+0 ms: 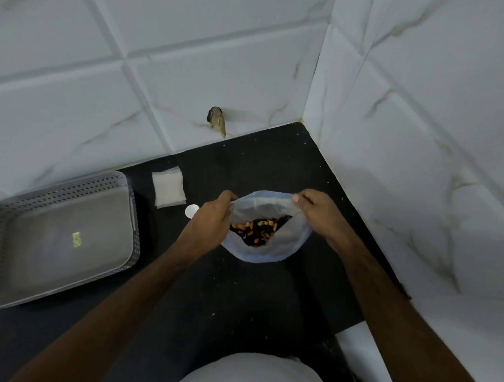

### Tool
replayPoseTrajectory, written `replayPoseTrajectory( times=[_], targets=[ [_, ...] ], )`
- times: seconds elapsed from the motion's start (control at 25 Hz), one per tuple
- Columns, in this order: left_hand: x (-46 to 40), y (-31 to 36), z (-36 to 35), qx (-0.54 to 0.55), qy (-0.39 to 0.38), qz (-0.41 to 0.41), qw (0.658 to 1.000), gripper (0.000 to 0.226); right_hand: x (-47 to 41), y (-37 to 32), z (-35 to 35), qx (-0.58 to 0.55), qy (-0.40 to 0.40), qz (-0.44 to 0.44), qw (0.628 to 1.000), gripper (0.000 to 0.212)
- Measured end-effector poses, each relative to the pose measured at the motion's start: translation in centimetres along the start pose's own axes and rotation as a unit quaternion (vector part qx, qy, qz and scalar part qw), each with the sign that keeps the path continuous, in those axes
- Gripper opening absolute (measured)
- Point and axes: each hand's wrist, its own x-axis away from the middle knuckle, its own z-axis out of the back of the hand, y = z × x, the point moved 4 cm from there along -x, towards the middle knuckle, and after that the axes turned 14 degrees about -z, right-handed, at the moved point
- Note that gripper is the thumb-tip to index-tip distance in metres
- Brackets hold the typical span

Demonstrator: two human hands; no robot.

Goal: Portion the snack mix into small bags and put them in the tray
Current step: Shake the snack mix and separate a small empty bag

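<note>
A large clear zip bag point(266, 251) with a blue rim stands open on the black counter, with brown and dark snack mix point(259, 228) in its bottom. My left hand point(211, 218) pinches the bag's left rim and my right hand point(316, 213) pinches its right rim, holding the mouth wide. A small stack of flat clear bags point(169, 190) lies to the left of the big bag. The grey perforated tray point(54, 198) sits at the far left, with only a small yellow sticker on its floor.
A white round spoon or lid point(191, 210) peeks out beside my left wrist. White tiled walls close the counter at the back and right. A small brown fitting point(218, 120) sticks out of the back wall.
</note>
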Motion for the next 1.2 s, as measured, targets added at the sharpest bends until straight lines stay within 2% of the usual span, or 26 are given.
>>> replayPoseTrajectory(
  times=[0.08,0.16,0.24,0.28,0.36,0.44,0.52,0.68,0.76,0.88,0.92,1.04,1.12,1.2],
  targets=[
    [1.1,0.3,0.2,-0.007,-0.015,0.001,1.000,0.021,-0.6,-0.4,-0.3,-0.166,-0.017,-0.022,0.986,0.022],
    [2.1,0.9,0.3,-0.026,-0.043,0.009,0.999,0.024,-1.1,-0.5,-0.4,-0.311,-0.040,-0.061,0.948,0.032],
    [3.0,1.6,-0.1,-0.037,-0.097,0.034,0.994,0.026,-1.3,-0.4,-0.5,-0.372,-0.057,-0.082,0.923,0.041],
    [3.3,1.9,-0.3,-0.052,-0.127,0.054,0.989,0.025,-1.2,-0.4,-0.5,-0.350,-0.058,-0.087,0.931,0.046],
    [3.1,2.5,0.0,-0.123,-0.148,0.071,0.979,0.036,-0.4,-0.2,-0.4,-0.197,-0.025,-0.095,0.975,0.055],
    [1.5,2.7,0.9,-0.138,-0.102,0.049,0.984,0.056,0.8,0.1,-0.9,-0.041,0.039,-0.055,0.997,0.057],
    [-1.1,3.1,0.9,-0.097,-0.067,-0.001,0.993,0.070,1.5,0.4,-2.1,0.018,0.070,-0.028,0.997,0.052],
    [-6.8,4.2,-0.7,-0.180,-0.111,-0.104,0.972,0.078,1.8,-0.4,-3.7,0.022,-0.040,-0.024,0.999,0.029],
    [-8.1,4.5,-0.7,-0.231,-0.131,-0.130,0.955,0.072,1.3,-1.1,-2.8,-0.038,-0.097,0.013,0.994,0.023],
    [-8.4,4.8,0.7,-0.283,-0.116,-0.150,0.940,0.037,0.8,-1.3,-0.6,-0.157,-0.140,0.015,0.978,0.026],
    [-8.1,4.5,1.1,-0.272,-0.115,-0.131,0.946,0.027,0.6,-1.4,0.1,-0.134,-0.116,0.013,0.984,0.029],
    [-6.7,2.7,1.6,-0.200,-0.128,-0.038,0.971,0.014,0.6,-1.7,-0.2,0.054,-0.043,-0.009,0.998,0.037],
    [-5.8,1.4,1.4,-0.143,-0.119,0.027,0.982,0.010,0.5,-1.1,-2.0,0.152,0.020,0.005,0.988,0.037],
    [-4.8,1.0,1.6,-0.107,-0.117,0.058,0.986,0.015,0.9,-1.0,-3.1,0.196,0.099,0.058,0.974,0.028]
  ],
)
